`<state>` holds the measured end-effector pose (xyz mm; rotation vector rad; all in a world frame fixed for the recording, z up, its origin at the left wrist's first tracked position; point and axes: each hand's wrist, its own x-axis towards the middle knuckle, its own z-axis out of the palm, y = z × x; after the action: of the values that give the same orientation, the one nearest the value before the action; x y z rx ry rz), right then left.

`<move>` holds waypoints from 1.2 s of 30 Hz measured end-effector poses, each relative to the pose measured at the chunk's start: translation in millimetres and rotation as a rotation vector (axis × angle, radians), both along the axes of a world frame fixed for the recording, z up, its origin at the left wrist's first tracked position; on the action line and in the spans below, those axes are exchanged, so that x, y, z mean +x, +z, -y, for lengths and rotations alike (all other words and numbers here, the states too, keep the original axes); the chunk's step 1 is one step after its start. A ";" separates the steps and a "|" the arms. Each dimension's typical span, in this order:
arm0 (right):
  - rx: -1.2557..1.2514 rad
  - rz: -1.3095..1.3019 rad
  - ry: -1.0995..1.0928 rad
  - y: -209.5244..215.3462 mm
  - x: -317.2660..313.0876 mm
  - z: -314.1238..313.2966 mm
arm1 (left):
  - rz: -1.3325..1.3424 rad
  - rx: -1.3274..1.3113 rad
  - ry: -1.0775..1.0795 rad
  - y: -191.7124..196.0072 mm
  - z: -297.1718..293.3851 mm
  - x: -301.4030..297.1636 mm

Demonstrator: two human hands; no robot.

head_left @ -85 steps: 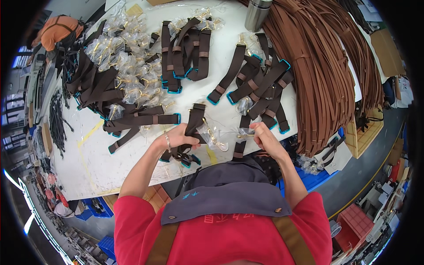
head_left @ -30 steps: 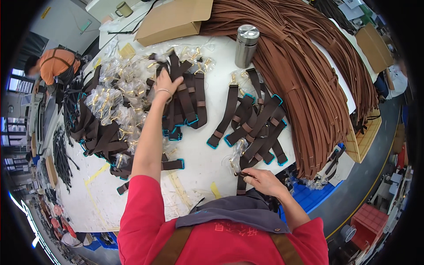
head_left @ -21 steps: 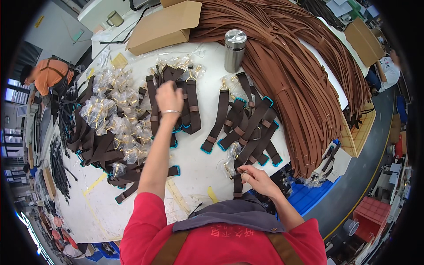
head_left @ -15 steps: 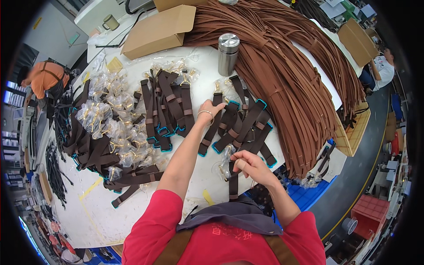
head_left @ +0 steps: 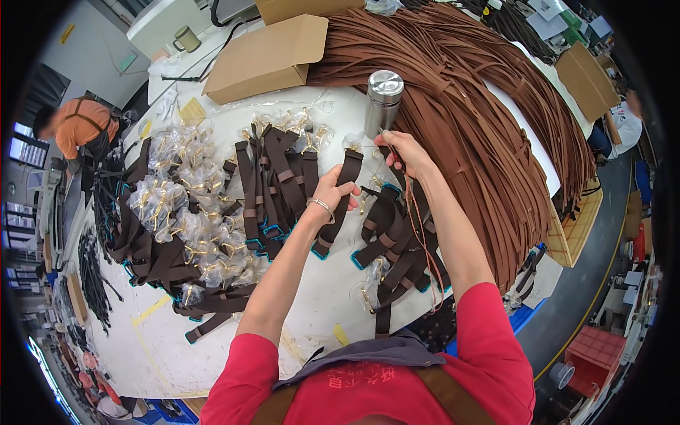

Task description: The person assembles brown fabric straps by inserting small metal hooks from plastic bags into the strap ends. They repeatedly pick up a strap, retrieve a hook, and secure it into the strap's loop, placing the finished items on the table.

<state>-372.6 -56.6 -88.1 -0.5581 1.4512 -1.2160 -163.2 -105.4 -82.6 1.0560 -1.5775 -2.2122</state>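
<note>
Hands both up over the white worktop, working one piece. Left hand has its grip closed around a dark brown strap, fingers wrapped round the upper half; the strap runs from a folded top end near the right hand down to a teal-edged tip resting on the worktop. Right hand is pinched narrow on something thin and light at the strap's top end, fingertips nearly together; can't tell exactly what it is. A thin reddish cord trails down along the right forearm.

Steel flask stands upright just behind the right hand, lid on. Pile of like straps lies just left of the left hand, another loose heap under the right forearm. Clear plastic bags of gold-coloured metal fittings are scattered across the left of the worktop, some mixed into more straps. Big sheaf of long brown strips covers the right side, draped over the edge.

Packages: flat brown cardboard box at the far edge, closed, plain face up; further cartons far right. Small yellow pad beside the box. Yellow tape marks on the near worktop.
</note>
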 end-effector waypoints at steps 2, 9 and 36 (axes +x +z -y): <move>0.019 -0.028 0.007 -5.6 -2.2 13.7 | -0.041 -0.006 -0.018 0.9 0.2 -0.9; 0.206 -0.114 0.466 -2.4 -20.0 14.2 | -0.107 0.004 0.117 -5.1 11.1 1.4; 0.086 -0.046 0.607 9.4 -6.0 -15.7 | -0.186 0.175 0.270 -16.3 16.0 7.0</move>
<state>-378.6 -40.8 -78.7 -0.8918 1.2336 -0.6616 -156.2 -121.3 -98.9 1.0063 -1.1114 -2.2164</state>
